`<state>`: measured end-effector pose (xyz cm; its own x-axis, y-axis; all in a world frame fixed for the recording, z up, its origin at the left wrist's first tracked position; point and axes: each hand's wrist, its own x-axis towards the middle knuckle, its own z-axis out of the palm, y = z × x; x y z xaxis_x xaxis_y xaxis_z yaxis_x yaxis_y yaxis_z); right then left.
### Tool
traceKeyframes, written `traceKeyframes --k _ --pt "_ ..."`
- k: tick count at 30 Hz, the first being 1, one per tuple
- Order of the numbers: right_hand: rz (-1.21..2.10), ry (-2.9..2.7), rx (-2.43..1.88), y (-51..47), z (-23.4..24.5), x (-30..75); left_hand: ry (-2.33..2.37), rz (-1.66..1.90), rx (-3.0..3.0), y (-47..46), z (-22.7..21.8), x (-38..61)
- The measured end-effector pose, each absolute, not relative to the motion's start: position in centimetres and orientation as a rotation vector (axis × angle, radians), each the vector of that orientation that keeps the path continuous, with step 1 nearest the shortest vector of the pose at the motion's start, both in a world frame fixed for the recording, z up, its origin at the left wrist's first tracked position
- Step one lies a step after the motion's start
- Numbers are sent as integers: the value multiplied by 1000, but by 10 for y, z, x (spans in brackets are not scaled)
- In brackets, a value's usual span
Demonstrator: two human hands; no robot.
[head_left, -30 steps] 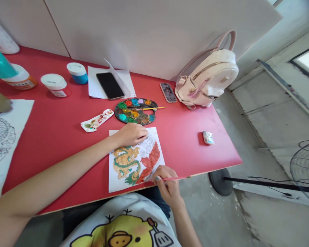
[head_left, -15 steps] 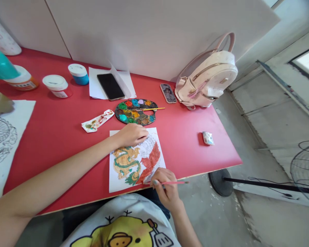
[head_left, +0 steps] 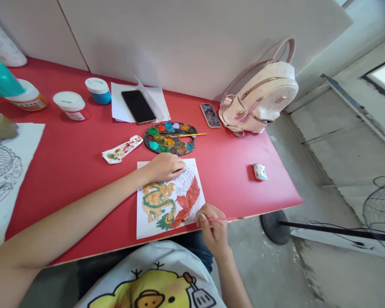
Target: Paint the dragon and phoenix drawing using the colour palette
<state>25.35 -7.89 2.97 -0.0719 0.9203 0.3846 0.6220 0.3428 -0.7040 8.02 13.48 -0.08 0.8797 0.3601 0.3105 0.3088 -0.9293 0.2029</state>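
My right hand (head_left: 213, 222) is closed around a pink paintbrush (head_left: 218, 219). Its tip end points left, at the lower right part of the painted sheet (head_left: 145, 229). On this white paper are an orange area with a green dragon-like shape, a red painted band and uncoloured line drawing. My left hand (head_left: 166, 166) rests on the sheet's upper edge with its fingers curled in, and nothing shows in them. Just beyond it lies a paint palette (head_left: 170, 139) with several colours, a yellow-handled brush (head_left: 192, 135) across it. A paint-stained tissue (head_left: 122, 149) lies to its left.
Paint jars (head_left: 69, 105) and a teal bottle (head_left: 3, 77) stand at the back left. Another line drawing (head_left: 6, 179) lies at the left edge. A black phone (head_left: 137, 106), a smaller phone (head_left: 210, 115), a backpack (head_left: 259, 98) and a small packet (head_left: 260, 172) are on the red table.
My right hand has moved slightly right and up with the paintbrush, away from the lower end of the red band. My left hand has stayed in place.
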Motion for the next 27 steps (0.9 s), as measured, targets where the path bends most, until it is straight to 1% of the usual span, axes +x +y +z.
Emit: traceKeyframes --k 4,10,15,19,23,27 --pt "500 -1896 -1270 -79 31 253 518 520 2894 135 -2 81" --pt "433 -1805 -1369 -77 30 255 522 526 2902 135 -1 81" --pt "502 -1885 -1258 -76 32 251 520 525 2894 135 -1 80" --pt "444 -1807 -1361 -75 33 250 523 525 2891 135 0 79" --pt "446 -1960 -1248 -71 37 253 508 541 2866 134 3 79" --pt "419 -1887 -1244 -54 44 270 490 533 2848 134 5 78"
